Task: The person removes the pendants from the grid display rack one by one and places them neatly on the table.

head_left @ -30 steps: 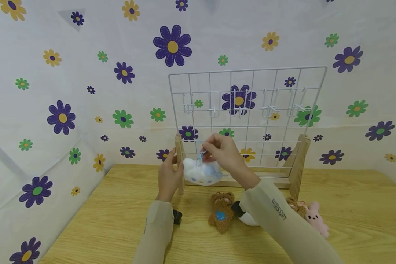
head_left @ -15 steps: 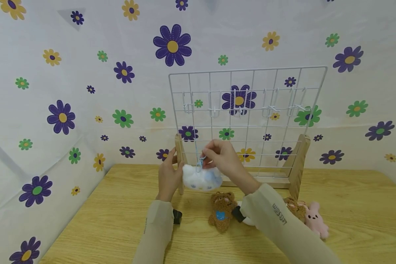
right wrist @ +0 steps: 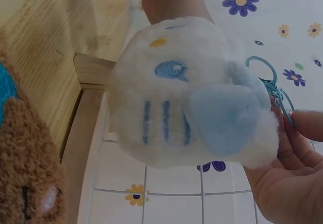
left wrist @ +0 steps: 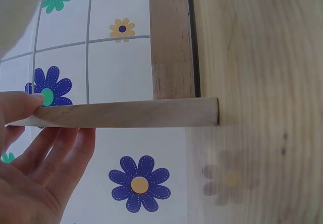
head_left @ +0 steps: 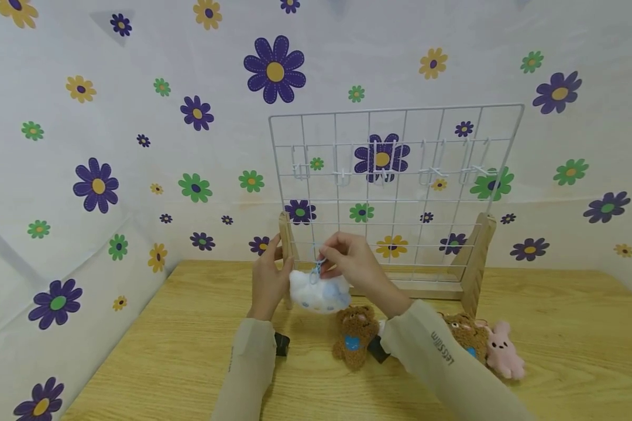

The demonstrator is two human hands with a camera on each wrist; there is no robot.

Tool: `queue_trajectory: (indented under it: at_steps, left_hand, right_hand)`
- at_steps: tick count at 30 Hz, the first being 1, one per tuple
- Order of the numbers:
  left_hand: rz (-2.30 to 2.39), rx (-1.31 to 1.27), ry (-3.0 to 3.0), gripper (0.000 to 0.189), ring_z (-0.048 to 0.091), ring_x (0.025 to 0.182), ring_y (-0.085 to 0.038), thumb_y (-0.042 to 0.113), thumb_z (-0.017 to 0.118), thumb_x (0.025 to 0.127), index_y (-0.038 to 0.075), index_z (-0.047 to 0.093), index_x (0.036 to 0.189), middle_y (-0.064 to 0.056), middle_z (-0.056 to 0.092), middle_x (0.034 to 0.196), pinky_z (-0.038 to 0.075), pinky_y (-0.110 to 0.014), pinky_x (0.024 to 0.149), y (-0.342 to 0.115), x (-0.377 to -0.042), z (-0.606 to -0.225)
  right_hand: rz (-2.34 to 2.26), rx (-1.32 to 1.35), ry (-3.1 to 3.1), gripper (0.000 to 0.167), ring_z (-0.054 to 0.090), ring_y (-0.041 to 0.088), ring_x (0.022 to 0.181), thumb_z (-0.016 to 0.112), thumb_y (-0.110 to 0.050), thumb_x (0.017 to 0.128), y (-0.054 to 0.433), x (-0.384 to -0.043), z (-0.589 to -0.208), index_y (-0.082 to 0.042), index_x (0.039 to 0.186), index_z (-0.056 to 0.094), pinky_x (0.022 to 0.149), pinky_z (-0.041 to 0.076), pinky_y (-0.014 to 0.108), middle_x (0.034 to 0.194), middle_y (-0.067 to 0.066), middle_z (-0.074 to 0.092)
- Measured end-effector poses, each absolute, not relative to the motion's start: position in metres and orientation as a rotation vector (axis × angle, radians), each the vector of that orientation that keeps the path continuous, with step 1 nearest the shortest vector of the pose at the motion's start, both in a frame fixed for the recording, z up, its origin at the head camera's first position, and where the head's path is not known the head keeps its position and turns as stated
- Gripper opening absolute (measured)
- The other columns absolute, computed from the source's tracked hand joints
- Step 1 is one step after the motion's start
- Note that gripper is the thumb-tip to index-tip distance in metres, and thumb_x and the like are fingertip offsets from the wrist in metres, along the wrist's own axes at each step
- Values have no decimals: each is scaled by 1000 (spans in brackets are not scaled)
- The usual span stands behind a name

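Note:
My right hand (head_left: 355, 262) pinches the light blue ring and clasp (right wrist: 275, 90) of a white plush cat-head keychain (head_left: 318, 292). The plush hangs in front of the lower left of a white wire grid rack (head_left: 381, 202), with blue eyes and a pale blue bow (right wrist: 224, 118). My left hand (head_left: 270, 280) grips the rack's left wooden upright (left wrist: 126, 114), thumb on one side and fingers on the other. On the table below lies a brown teddy bear (head_left: 354, 336) with a blue patch.
Several white hooks (head_left: 342, 175) run along the rack's upper part. Right of my right sleeve lie another brown bear (head_left: 466, 330) and a pink plush (head_left: 505, 351). A wooden right upright (head_left: 476, 266) supports the rack on the wooden table (head_left: 179, 333). Behind hangs a flower-print backdrop (head_left: 216, 146).
My right hand has come down from the grid with the plush, which now hangs lower and slightly nearer the brown bear. My left hand has stayed on the upright.

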State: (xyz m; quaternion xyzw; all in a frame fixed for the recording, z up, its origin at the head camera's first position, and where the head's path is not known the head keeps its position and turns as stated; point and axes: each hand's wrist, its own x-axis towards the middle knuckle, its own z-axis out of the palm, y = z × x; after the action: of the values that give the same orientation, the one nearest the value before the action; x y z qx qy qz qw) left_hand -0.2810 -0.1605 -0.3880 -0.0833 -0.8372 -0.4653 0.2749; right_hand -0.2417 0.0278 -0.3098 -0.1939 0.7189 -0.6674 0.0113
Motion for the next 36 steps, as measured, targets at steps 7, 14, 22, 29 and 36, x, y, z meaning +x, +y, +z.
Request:
queue_trajectory:
  at_steps: [7, 14, 22, 29, 36]
  left_hand:
    - [-1244, -265, -2214, 51, 70, 99, -38, -4, 69, 91, 0, 55, 140, -25, 71, 110, 48, -59, 97, -161, -281, -388]
    - [-1251, -261, -2213, 51, 70, 99, -39, -5, 69, 90, -1, 56, 139, -26, 71, 111, 48, -59, 97, -161, -281, -388]
    - [-1252, -270, -2204, 51, 70, 98, -38, -6, 69, 90, 0, 56, 139, -26, 71, 111, 54, -55, 91, -161, -282, -388]
    - [-1243, -282, -2205, 50, 70, 97, -39, -7, 69, 90, -2, 56, 138, -27, 71, 109, 53, -57, 92, -162, -282, -388]
    - [-1269, -257, -2234, 53, 70, 101, -38, -5, 70, 91, 0, 54, 141, -26, 71, 113, 55, -54, 91, -162, -281, -386]
  right_hand:
    - [-2062, -576, 2225, 13, 66, 14, 65, 53, 5, 102, 25, -240, -316, 13, 98, 61, 65, 62, 38, 84, 12, 67]
    - [-2051, -565, 2203, 13, 66, 15, 65, 52, 5, 103, 23, -240, -324, 10, 95, 62, 65, 62, 37, 84, 12, 68]
    - [-2037, -564, 2180, 14, 66, 15, 66, 49, 6, 103, 22, -240, -331, 13, 100, 60, 65, 62, 37, 86, 13, 67]
    - [-2028, -513, 2171, 13, 66, 15, 66, 50, 6, 103, 20, -239, -336, 12, 98, 61, 66, 62, 37, 87, 13, 67]
    - [-2020, -530, 2169, 13, 67, 15, 65, 52, 5, 102, 19, -239, -342, 12, 97, 61, 64, 62, 35, 84, 13, 68]
